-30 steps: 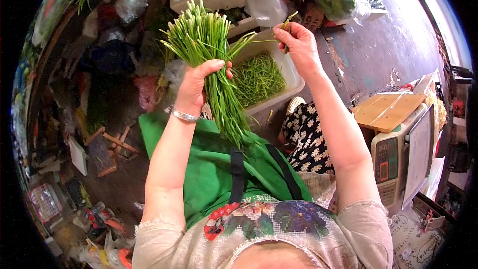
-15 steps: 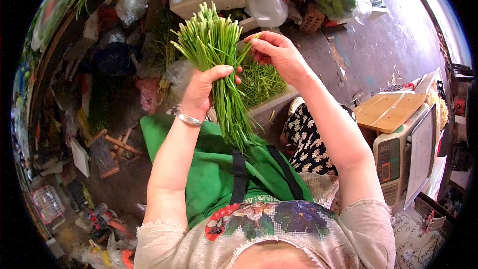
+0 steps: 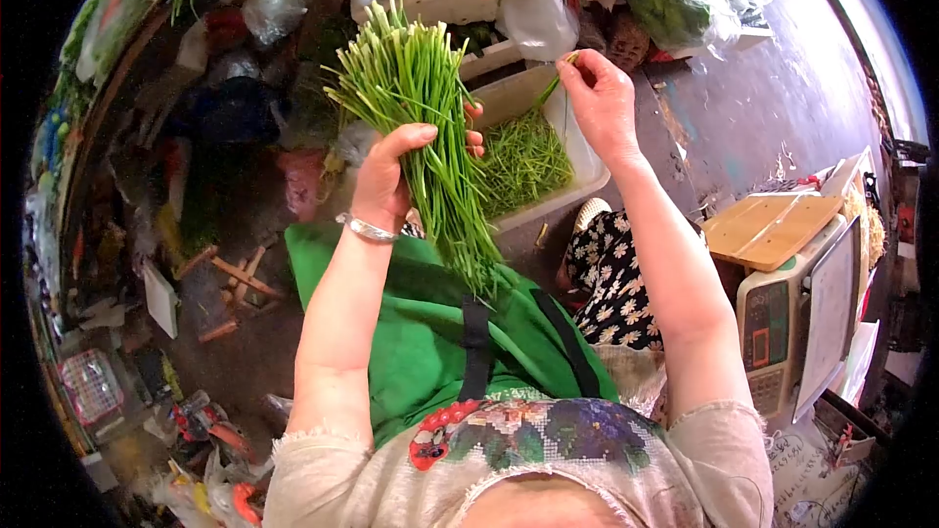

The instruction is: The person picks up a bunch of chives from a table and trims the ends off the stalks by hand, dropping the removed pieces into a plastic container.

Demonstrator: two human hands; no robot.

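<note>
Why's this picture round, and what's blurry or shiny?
Head view: black corners, curved edges, probably a wide lens; the greens at upper left look smeared; the clear bag at upper right catches glare; the chive bunch in the left hand looks fairly sharp.

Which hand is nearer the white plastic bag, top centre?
Right. The right hand is just below and right of the white plastic bag; the left hand, gripping the green bunch, is farther below and to its left.
</note>
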